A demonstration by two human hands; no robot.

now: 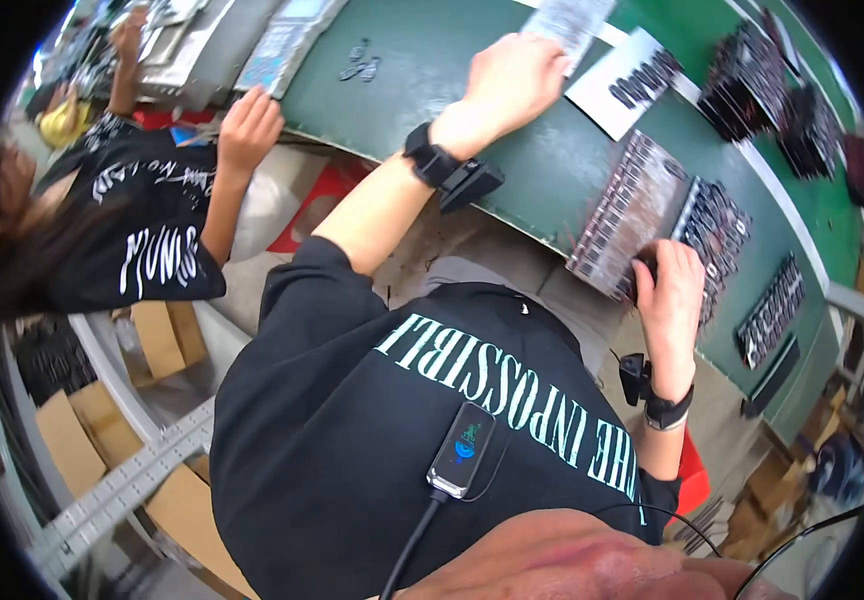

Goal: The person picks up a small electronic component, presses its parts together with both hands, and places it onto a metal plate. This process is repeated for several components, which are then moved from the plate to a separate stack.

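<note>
My left hand [514, 82] reaches over the green table, its fingers curled at the near edge of a pale, partly see-through flat tray [574, 25]. My right hand [674, 285] is closed at the near corner of a metal tray [642, 205] that carries a row of small parts along its left side. A small black part [642, 272] shows between the thumb and fingers, its far end hidden. Right beside that tray lies a dense cluster of dark parts [714, 225]. A white sheet [612, 90] bearing a row of black parts [644, 80] sits between my hands, farther back.
Stacks of dark parts [747, 80] stand at the far right, and another dark strip of parts [772, 310] lies near the right table edge. A few small dark pieces [359, 62] rest on the green tabletop [412, 60]. A co-worker's hand [250, 128] is at the left table edge.
</note>
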